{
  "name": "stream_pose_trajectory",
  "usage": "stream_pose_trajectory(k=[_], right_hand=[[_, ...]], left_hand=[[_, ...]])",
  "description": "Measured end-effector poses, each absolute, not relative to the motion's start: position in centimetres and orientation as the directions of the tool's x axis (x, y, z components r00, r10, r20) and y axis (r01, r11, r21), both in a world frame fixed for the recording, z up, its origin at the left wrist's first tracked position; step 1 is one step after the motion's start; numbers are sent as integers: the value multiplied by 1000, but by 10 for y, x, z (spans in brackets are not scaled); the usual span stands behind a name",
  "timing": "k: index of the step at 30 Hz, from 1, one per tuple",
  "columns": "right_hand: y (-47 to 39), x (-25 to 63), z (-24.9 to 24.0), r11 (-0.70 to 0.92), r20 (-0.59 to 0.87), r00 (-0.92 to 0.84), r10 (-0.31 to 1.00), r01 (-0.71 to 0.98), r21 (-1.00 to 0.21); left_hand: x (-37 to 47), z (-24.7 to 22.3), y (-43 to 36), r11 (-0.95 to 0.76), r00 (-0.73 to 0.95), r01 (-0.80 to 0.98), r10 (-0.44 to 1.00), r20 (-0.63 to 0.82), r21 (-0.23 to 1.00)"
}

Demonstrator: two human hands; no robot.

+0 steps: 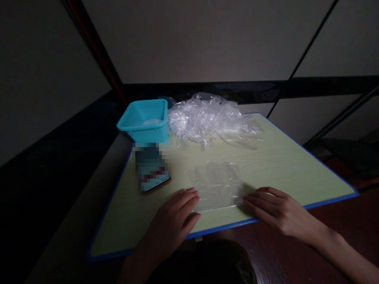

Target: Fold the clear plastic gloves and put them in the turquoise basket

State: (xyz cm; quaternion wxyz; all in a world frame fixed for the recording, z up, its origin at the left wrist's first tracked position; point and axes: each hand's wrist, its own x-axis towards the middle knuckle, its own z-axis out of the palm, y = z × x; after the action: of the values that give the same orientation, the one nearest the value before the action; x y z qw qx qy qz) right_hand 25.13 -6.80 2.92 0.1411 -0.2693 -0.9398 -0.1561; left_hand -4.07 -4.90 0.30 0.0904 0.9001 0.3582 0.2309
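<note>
A clear plastic glove [217, 185] lies flat on the pale table [290, 165], its finger parts pointing away from me. My left hand [174, 219] touches the glove's left edge, with the thumb apart from the other fingers and nothing gripped. At the right edge of the glove rests my right hand [272, 207], its fingertips on or beside the plastic; the fingers lie loosely extended and hold nothing visible. Behind the glove is a crumpled heap of clear plastic gloves [210, 116].
A turquoise basket [152, 132] with something whitish inside stands at the back left. In front of it lies a phone [152, 167], its screen blurred out. Blue edging [225, 228] runs round the table, and a panelled wall rises behind it.
</note>
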Motion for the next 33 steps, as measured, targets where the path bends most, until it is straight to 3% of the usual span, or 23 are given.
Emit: stream_pose_trajectory(k=[21, 29, 33], right_hand=[[-65, 252, 20, 773, 441, -739, 509, 618, 142], [-64, 255, 15, 780, 492, -664, 563, 623, -52], [-64, 255, 14, 788, 544, -608, 579, 588, -181]], left_hand=[[-40, 4, -50, -728, 638, 616, 685, 353, 300], [-34, 6, -48, -761, 627, 616, 630, 457, 204], [-33, 7, -44, -771, 584, 582, 616, 529, 257]])
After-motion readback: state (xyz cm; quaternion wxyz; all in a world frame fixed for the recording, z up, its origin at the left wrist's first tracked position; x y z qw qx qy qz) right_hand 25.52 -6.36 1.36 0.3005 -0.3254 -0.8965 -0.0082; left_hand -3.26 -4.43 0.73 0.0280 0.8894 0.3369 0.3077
